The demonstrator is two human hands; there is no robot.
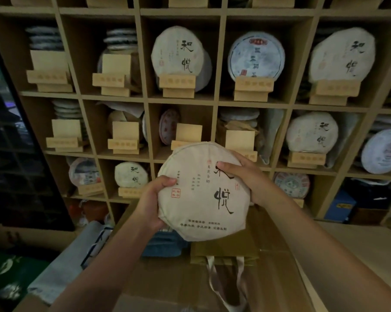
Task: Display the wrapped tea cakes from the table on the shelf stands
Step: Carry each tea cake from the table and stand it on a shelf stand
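Note:
A round tea cake in cream paper with black calligraphy is held up, face toward me, in front of the wooden shelf. My left hand grips its left edge, thumb on the front. My right hand grips its upper right edge. Just behind its top stands a bare wooden stand in the middle row. Another bare stand is to the right. Wrapped cakes rest on stands in the upper compartments.
Bare stands also sit in the left compartments, with stacked cakes behind them. Below my arms lie a cardboard box, a tan paper bag with white handles and blue bags. A dark glass cabinet stands at the left.

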